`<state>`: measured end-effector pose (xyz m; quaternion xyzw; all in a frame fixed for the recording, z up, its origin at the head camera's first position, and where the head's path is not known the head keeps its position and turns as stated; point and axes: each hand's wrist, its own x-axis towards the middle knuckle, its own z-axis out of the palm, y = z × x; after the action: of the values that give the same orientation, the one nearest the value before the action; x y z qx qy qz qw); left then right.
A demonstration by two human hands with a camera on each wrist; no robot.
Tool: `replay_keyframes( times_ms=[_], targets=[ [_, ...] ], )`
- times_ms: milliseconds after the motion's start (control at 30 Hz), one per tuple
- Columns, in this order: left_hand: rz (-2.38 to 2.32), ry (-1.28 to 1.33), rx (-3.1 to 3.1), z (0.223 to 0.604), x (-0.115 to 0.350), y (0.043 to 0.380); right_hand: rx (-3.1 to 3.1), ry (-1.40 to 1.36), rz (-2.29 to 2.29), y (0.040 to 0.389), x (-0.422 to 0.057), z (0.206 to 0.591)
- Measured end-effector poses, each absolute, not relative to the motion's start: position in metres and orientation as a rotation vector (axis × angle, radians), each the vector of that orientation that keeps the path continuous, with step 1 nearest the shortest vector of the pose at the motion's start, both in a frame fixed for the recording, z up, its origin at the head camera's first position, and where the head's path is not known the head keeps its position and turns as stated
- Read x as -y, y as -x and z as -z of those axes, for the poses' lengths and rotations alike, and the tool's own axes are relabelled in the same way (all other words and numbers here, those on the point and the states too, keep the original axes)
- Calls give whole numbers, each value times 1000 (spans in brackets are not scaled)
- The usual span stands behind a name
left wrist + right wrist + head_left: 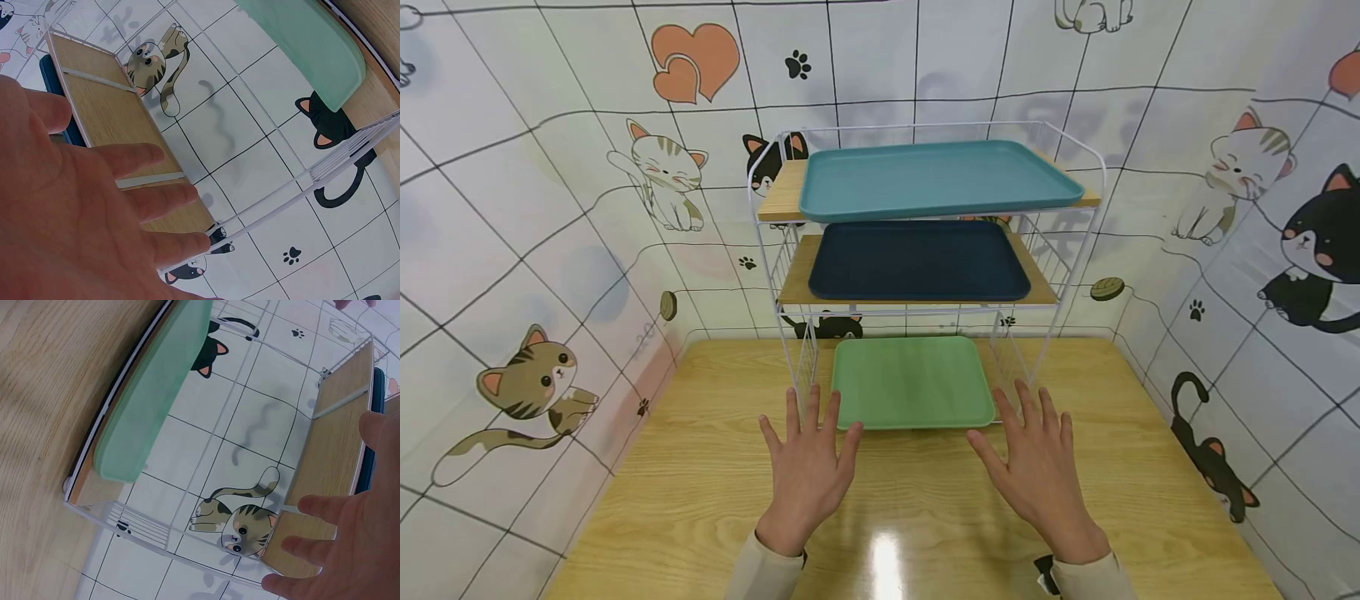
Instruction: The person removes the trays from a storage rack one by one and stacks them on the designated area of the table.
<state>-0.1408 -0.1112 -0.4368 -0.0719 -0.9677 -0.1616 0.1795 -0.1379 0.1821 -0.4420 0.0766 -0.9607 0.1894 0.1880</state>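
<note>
Both hands hover in front of a white wire shelf rack [1080,258], fingers straight and spread, holding nothing. My left hand [807,475] is near the front left corner of the green tray [913,383] on the bottom shelf. Near that tray's right corner is my right hand [1037,475]. A dark navy tray [919,260] lies on the wooden middle shelf, and a teal tray [940,179] on the top one. In the left wrist view the left hand [81,206] has its fingers apart; the right wrist view shows the right hand [356,544] likewise.
The rack stands at the back of a wood-grain table [700,500]. White cloth walls [587,167] printed with cats and grid lines enclose the back and both sides. A small black item [1047,575] is beside the right sleeve [1093,579].
</note>
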Motion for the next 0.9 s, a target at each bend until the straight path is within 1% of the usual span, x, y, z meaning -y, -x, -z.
replay_keyframes(
  times_ms=[267,500,700,900],
  targets=[
    [447,203,2743,435,113,140,2714,-219,-536,137,-182,440],
    [550,180,2745,426,119,142,2676,-268,-580,136,-184,433],
    [693,155,2674,412,129,150,2662,-297,-655,136,-188,417],
    [940,144,2563,399,143,163,2601,-320,-679,139,-187,394]
  ],
)
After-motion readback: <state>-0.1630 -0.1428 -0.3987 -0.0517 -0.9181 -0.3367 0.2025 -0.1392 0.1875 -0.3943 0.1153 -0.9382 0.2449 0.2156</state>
